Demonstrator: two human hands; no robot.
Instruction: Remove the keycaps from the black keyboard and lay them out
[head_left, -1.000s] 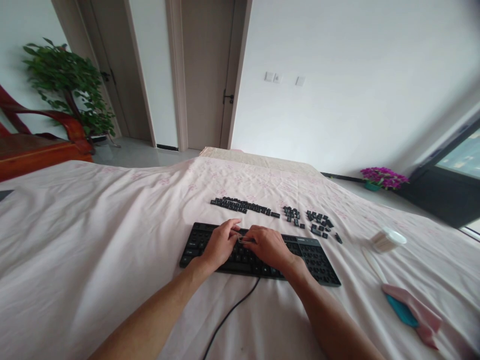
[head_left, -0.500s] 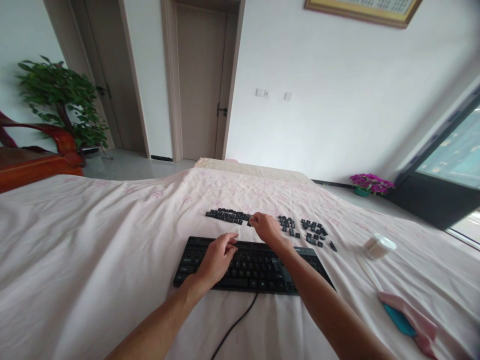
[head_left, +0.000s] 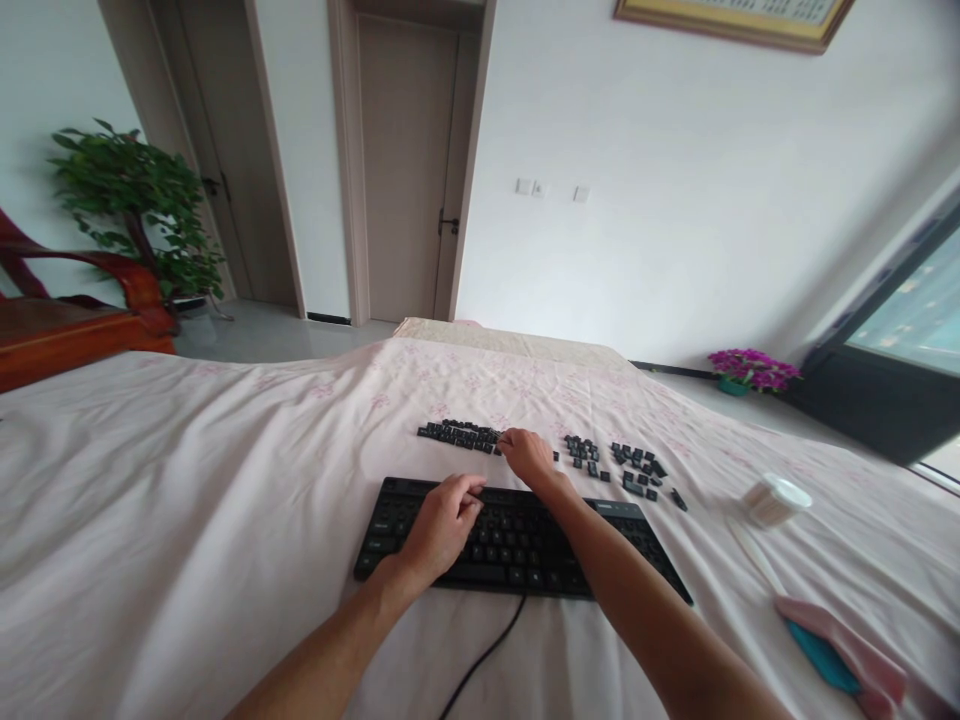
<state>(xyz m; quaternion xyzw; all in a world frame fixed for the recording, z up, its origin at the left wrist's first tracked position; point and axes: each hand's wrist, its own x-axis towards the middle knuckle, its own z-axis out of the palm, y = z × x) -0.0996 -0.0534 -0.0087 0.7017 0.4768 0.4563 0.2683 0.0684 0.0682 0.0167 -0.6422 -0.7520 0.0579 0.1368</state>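
The right hand (head_left: 529, 455), fingers drawn narrow, is at the loose square black plastic keycaps (head_left: 459, 437) near the frame's centre, a step that seems to call for a fine pinch. The left hand (head_left: 442, 522) rests, fingers loosely curled, over the long black corded keyboard (head_left: 491, 553), lower centre; whether either holds anything, I can't tell.

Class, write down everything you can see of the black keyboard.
The keyboard is long, black and apparently plastic, lying flat on a pale pink cloth. Rows of dark keys show mid-board; its right end is too unclear to judge. A black cable leaves its near edge. The left hand covers part of it; the right forearm crosses over it.
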